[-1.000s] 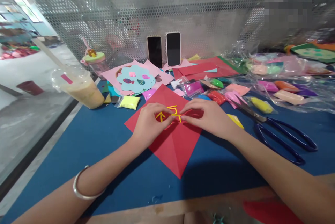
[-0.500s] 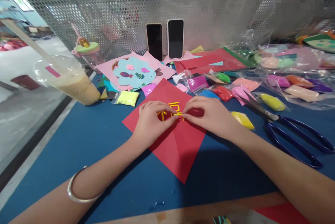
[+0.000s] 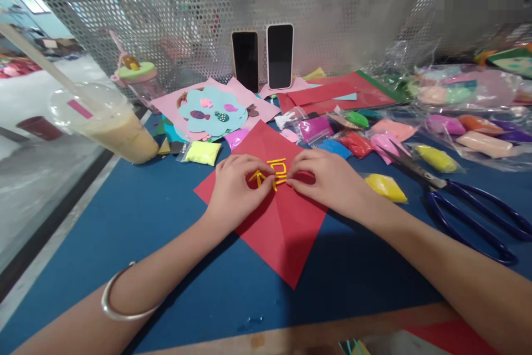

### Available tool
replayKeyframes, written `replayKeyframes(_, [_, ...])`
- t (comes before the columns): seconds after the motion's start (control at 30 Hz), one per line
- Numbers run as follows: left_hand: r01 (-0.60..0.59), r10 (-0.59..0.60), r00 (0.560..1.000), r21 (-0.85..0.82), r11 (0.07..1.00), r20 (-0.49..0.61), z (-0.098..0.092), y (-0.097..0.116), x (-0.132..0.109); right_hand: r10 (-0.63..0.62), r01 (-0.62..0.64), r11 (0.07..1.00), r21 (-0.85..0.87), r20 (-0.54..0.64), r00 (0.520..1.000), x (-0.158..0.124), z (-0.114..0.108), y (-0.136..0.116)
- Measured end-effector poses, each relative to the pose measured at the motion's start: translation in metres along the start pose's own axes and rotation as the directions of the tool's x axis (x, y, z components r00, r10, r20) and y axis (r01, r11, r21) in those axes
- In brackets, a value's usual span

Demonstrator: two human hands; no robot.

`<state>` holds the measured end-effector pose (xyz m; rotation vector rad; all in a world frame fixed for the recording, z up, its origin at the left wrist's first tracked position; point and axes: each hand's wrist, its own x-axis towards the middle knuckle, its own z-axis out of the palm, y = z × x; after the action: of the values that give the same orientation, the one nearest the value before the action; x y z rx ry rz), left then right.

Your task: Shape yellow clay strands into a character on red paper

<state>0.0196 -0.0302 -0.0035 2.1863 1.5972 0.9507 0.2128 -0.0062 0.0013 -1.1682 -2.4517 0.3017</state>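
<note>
A red paper square (image 3: pixel 277 222) lies like a diamond on the blue mat (image 3: pixel 158 216). Thin yellow clay strips (image 3: pixel 275 171) form a figure near its upper middle. My left hand (image 3: pixel 236 191) rests on the paper's left part, fingers curled and pinched at the strips. My right hand (image 3: pixel 328 180) lies on the right part, fingertips pinched together at the same strips. The fingertips of both hands almost meet. A silver bangle (image 3: pixel 120 302) sits on my left forearm.
Large blue-handled scissors (image 3: pixel 469 211) lie at the right. Bagged clay in several colours (image 3: pixel 386 147) is spread behind the paper. A lidded drink cup with straw (image 3: pixel 112 128) stands at the left. Two phones (image 3: pixel 264 58) lean on the perforated metal wall. A pink and blue paper collage (image 3: pixel 211 111) lies behind.
The view has shifted slightly. Both hands stay pinched at the yellow strips, with only small finger movements; the strip figure has been nudged a little.
</note>
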Motion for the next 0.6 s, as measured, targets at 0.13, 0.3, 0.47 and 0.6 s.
replayKeyframes(0.13, [-0.054,0.053,0.998,0.12,0.991,0.016,-0.0001,0.0019,-0.0008,0.023,-0.023,1.0,-0.007,0.014,1.0,-0.001,-0.0013,0.0])
replayKeyframes(0.3, [-0.119,0.107,0.992,0.188,0.975,0.07,0.0027,0.0021,0.0004,0.024,-0.024,0.999,-0.028,0.028,0.999,-0.0017,-0.0009,0.0019])
replayKeyframes(0.47, [-0.131,0.119,0.99,0.197,0.972,0.07,0.0056,0.0009,0.0028,-0.029,0.031,0.991,-0.133,0.017,0.999,-0.0053,0.0006,0.0006])
replayKeyframes(0.6, [-0.143,0.131,0.989,0.197,0.97,0.075,0.0072,-0.0004,0.0041,-0.099,0.099,0.977,-0.191,0.009,0.995,-0.0096,-0.0009,-0.0022])
